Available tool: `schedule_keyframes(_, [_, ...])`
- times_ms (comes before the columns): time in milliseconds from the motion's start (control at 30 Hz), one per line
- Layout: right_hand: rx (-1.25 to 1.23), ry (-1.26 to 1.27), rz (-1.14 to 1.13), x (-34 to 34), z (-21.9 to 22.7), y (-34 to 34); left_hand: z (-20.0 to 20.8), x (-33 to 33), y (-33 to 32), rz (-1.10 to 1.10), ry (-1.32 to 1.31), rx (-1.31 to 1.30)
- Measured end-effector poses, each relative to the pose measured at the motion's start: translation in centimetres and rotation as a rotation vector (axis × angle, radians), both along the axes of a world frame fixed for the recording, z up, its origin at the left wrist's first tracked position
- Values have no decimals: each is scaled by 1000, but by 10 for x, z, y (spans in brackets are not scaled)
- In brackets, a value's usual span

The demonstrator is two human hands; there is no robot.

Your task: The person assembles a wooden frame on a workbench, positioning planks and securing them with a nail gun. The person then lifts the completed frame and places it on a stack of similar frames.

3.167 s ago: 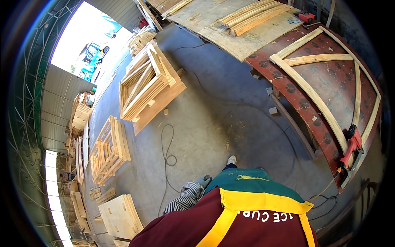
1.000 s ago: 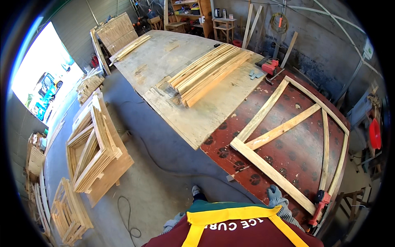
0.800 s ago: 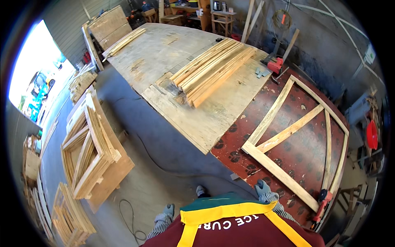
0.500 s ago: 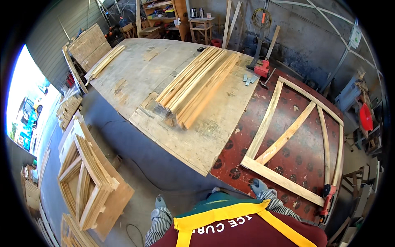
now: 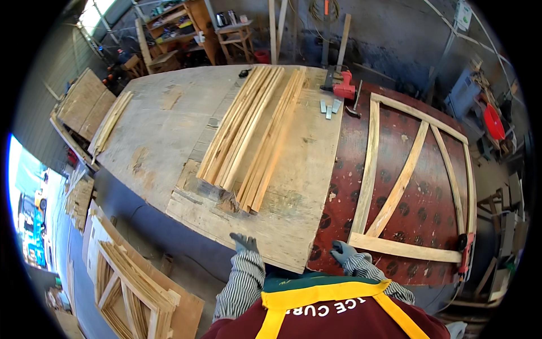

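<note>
My left hand (image 5: 245,243), in a grey glove, is over the near edge of the pale plywood tabletop (image 5: 282,240). Its fingers are spread and hold nothing. My right hand (image 5: 342,252), also gloved, is just left of the near left corner of a wooden frame (image 5: 406,248); its fingers look loosely extended with nothing in them. That frame, with two slanted inner slats, lies flat on a dark red board (image 5: 384,169). Beyond my left hand, two bundles of wooden slats (image 5: 240,127) (image 5: 274,141) lie lengthwise on the plywood.
A red nail gun (image 5: 343,87), a hammer (image 5: 354,106) and metallic strips (image 5: 329,108) lie at the far right of the plywood. Another red tool (image 5: 465,248) sits at the frame's near right corner. Stacked frames (image 5: 127,288) lean at lower left. Shelves (image 5: 175,28) stand behind.
My left hand has come up from beside my body to the tabletop's near edge. My right hand has shifted slightly left, beside the frame's corner. The whole view has turned and moved closer to the table.
</note>
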State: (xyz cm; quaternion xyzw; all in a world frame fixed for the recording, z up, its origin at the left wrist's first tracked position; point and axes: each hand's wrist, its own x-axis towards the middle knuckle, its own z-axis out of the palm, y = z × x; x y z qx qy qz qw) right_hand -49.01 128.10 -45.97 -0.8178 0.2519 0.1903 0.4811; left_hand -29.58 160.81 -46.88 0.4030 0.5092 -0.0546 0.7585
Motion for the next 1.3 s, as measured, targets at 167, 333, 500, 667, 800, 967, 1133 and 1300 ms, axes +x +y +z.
schedule_keyframes(167, [-119,158,-133,9,-5,30,-9,105,-18,-48,-6,-74])
schedule_keyframes(333, [64,237,-140,101,-1,95,-14,144,-19,-154,-11,-200])
schedule_keyframes(500, [62,-52,-188,237,-47,148,-13,156,-15,-270,-9,-300])
schedule_keyframes(667, [-94,51,-227,359,-19,181,-5,162,-4,-330,-116,-411])
schedule_keyframes(800, [-85,151,-226,374,-10,195,-7,170,1,-338,216,-302])
schedule_keyframes(967, [-154,229,-213,378,-12,200,-23,162,11,-424,211,-264])
schedule_keyframes(1133, [-127,252,-221,379,-16,203,-39,166,14,-309,267,-344])
schedule_keyframes(1300, [-174,182,-252,377,-25,210,-27,170,18,-426,215,-317])
